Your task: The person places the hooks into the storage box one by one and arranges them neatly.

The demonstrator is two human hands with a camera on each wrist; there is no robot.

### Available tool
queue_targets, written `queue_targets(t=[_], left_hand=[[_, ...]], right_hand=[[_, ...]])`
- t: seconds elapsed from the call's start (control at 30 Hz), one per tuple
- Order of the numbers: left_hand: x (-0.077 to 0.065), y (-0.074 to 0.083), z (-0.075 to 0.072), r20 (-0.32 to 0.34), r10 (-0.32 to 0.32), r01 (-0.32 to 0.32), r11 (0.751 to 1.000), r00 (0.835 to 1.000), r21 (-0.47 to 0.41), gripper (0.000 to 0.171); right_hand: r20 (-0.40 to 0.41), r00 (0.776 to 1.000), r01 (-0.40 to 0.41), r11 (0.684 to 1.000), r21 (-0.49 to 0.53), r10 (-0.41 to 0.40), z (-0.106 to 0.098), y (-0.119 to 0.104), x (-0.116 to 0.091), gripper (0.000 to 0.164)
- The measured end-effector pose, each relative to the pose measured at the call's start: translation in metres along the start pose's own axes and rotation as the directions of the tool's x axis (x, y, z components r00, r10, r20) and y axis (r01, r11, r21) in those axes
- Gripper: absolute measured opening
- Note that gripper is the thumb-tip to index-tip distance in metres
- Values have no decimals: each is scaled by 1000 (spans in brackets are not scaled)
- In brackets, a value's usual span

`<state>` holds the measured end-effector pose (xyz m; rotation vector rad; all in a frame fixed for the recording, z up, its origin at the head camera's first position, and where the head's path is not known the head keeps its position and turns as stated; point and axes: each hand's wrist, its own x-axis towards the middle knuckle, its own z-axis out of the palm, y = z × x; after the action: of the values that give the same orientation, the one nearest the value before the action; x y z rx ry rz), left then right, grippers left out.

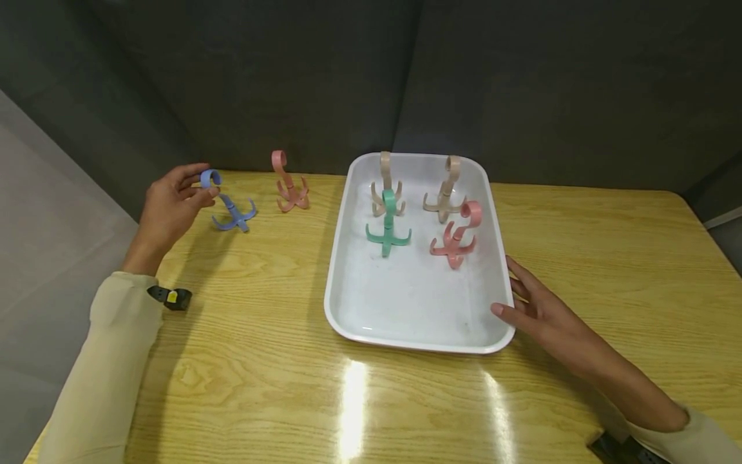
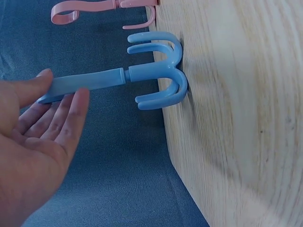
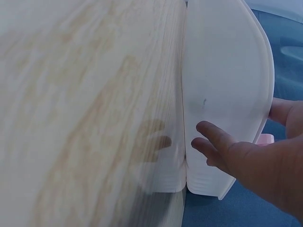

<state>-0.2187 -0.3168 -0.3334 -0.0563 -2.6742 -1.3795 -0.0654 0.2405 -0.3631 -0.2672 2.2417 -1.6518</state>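
At the left back of the table, my left hand [image 1: 171,200] pinches the curved top of a blue four-prong hanging hook [image 1: 234,218]. In the left wrist view the thumb lies on one side of the hook's strap and the fingers on the other; its prongs [image 2: 165,71] are at the tabletop. A pink hook [image 1: 292,192] stands just right of it. My right hand [image 1: 536,306] holds the right rim of a white tray [image 1: 406,345], thumb over the edge and fingers along the outer wall. Inside the tray stand a green hook [image 1: 388,238], two beige hooks [image 1: 445,200] and another pink hook [image 1: 453,247].
The wooden table [image 1: 249,374] extends in front of the tray and to both sides. A dark curtain [image 1: 290,77] hangs along the back edge. Black straps circle both wrists, the left one with a small box [image 1: 176,298].
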Motion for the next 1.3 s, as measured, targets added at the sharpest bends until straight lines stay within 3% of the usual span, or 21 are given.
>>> queue_targets(t=[0.57, 0.7, 1.03, 1.3], left_hand=[[-9, 6, -1, -101, 58, -52, 997, 993, 58, 51], [-11, 11, 0, -124, 85, -82, 996, 989, 27, 47], [-20, 35, 3, -166, 206, -216, 975, 964, -47, 42], [-34, 64, 10, -153, 275, -289, 955, 949, -75, 42]], right_hand=[[-6, 1000, 6, 1000, -16, -6, 0, 0, 1, 87], [2, 1000, 9, 1000, -2, -9, 0, 1, 1, 87], [13, 1000, 23, 1000, 19, -23, -1, 2, 1, 85], [25, 999, 40, 998, 43, -41, -1, 3, 1, 84]])
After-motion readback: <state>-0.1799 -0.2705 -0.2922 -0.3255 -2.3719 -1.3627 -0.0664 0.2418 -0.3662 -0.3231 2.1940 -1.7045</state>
